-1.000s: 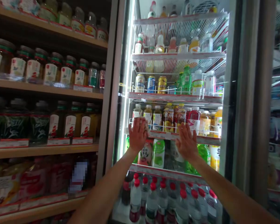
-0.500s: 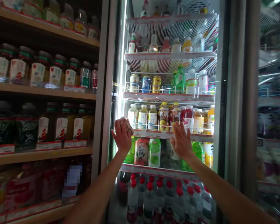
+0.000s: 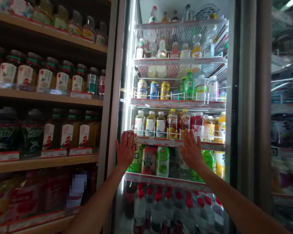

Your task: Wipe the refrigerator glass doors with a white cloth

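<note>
Both arms reach forward to the glass door [image 3: 175, 208] of a lit drinks cooler. Under the palm and fingers of my left hand [image 3: 125, 151] is a crumpled, light patterned cloth [image 3: 135, 140], pressed to the glass near the door's left frame. My right hand [image 3: 191, 151] lies flat against the pane with its fingers stretched out and nothing in it. Behind the glass, tea bottles [image 3: 150, 124] stand on a wire-fronted shelf level with my fingertips. Below them are a green bottle [image 3: 162, 162] and a red-labelled bottle [image 3: 149, 161].
On the left, wooden shelves [image 3: 46, 97] carry rows of bottles and price tags. A metal post [image 3: 109, 107] separates them from the cooler. Red-capped bottles [image 3: 157, 208] fill the cooler's bottom. Another glass-fronted cooler [image 3: 286, 136] stands on the right.
My left hand and the cloth have slid slightly left and down on the glass. My right hand stays flat in nearly the same place. The view has shifted a little.
</note>
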`<state>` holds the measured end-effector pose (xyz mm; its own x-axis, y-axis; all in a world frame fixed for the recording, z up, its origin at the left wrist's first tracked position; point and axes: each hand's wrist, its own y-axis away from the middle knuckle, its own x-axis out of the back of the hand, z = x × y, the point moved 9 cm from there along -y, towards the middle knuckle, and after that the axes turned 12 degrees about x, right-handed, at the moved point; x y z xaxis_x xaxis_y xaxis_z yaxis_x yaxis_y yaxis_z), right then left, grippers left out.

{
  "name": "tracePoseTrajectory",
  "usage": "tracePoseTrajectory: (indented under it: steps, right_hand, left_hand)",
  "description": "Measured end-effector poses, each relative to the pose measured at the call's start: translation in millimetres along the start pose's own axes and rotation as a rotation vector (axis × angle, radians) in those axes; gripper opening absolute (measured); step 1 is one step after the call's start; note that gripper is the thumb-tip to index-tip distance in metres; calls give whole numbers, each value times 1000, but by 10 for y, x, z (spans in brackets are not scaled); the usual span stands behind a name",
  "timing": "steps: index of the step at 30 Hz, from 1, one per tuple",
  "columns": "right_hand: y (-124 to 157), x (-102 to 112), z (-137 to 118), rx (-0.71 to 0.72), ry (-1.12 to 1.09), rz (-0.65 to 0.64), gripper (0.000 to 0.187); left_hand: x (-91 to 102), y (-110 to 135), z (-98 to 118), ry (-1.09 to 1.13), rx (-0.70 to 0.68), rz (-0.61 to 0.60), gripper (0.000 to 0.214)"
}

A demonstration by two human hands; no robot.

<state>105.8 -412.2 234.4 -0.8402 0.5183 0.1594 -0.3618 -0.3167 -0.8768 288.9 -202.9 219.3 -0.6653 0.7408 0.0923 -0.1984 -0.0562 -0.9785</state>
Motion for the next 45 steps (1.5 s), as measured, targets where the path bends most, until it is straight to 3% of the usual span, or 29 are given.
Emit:
tracePoseTrajectory:
  steps: [1,3,7,9,12,17,19,21,25,27,29,32,34,36,40,42,43,45]
  right_hand:
    - [-1,-4,-2,-9,1,2,73]
    - [-3,-7,-6,-21,1,6,73]
    - [0,2,-2,-12,8,6,73]
    - [4,3,5,0,12,-3,72]
    - [6,9,8,19,17,-4,72]
    - [-5,19,-4,-4,9,9,71]
    - [-10,14,-9,-19,5,8,72]
    - [-9,8,-9,-25,3,6,73]
    - [3,-2,7,-11,6,-1,73]
    - [6,1,11,1,6,-1,73]
    - [5,6,12,3,7,-1,72]
    - [-4,4,3,-13,5,-8,73]
    - [-11,-1,-10,-21,3,-10,73]
    - [-12,-1,-16,-29,3,-5,74]
    - [-3,4,-7,-25,6,1,73]
    - [1,3,2,-16,8,-7,72]
    - [1,3,7,-13,7,-13,72]
    - [1,1,11,-13,3,-23,72]
  left_hand:
    - [3,7,5,2,6,7,51]
    - [-11,68,219,27,-37,25,51]
    - [-116,316,1035,122,-273,-1,47]
    - [-131,394,1260,160,-339,-4,45]
    - [-103,340,1124,154,-309,8,43]
    - [-8,14,316,65,-27,69,49]
    - [4,-43,214,61,72,83,50]
    - [-11,-28,380,79,65,80,50]
    - [-70,94,1011,138,-171,33,47]
    - [-87,102,1059,145,-220,10,46]
    - [-77,37,837,125,-173,11,46]
    - [-31,-126,274,89,24,27,49]
    - [-3,-193,56,88,132,33,52]
    - [-2,-196,145,98,133,28,53]
    - [-65,-38,939,139,-157,7,52]
    - [-81,31,1199,157,-270,7,49]
    - [-78,32,1220,159,-287,12,48]
    - [-58,-38,1050,149,-236,27,48]
